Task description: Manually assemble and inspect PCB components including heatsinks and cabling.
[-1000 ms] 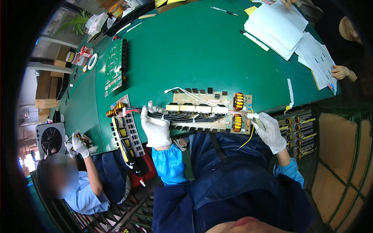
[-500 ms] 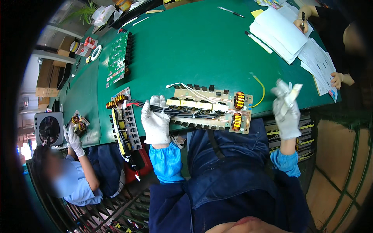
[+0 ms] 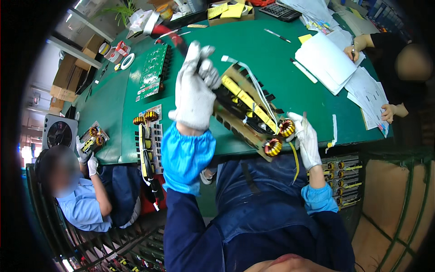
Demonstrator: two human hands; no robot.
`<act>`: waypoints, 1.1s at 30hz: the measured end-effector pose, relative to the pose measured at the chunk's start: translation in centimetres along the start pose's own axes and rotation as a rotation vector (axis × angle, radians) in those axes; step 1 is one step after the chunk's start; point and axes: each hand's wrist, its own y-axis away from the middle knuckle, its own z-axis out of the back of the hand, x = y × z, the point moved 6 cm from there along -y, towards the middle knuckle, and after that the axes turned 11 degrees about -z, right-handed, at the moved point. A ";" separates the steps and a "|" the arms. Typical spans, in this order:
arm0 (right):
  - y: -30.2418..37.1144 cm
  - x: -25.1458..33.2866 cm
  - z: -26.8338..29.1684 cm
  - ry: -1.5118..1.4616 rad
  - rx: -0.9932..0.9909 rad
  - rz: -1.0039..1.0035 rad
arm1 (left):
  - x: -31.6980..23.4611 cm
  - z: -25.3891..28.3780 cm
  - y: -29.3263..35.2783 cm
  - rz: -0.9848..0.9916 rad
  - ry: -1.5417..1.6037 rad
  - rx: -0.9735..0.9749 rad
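Circuit board (image 3: 248, 101) slants across the near edge of the surface (image 3: 226, 38), left hand (image 3: 195, 88) with grip curled round its black cable bundle (image 3: 226, 100), seemingly managing slack, right hand (image 3: 306, 141) straight-fingered beside a toroidal coil (image 3: 287, 128), hold unclear.

The left hand (image 3: 195, 93), white-gloved, is raised, back toward the camera, one finger stretched upward and the others bent closed; a sliver of bare left wrist (image 3: 188, 130) shows above its blue oversleeve (image 3: 186, 153); the right hand (image 3: 308, 143), also gloved, sits lower, fingers upward, their grip unclear; the right forearm (image 3: 319, 198) rises from the lower edge, bare wrist (image 3: 317, 177) showing.
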 end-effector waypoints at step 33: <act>8.4 -7.2 -1.0 -0.291 0.504 -0.267 | 27.1 -25.4 7.0 0.250 -0.680 1.306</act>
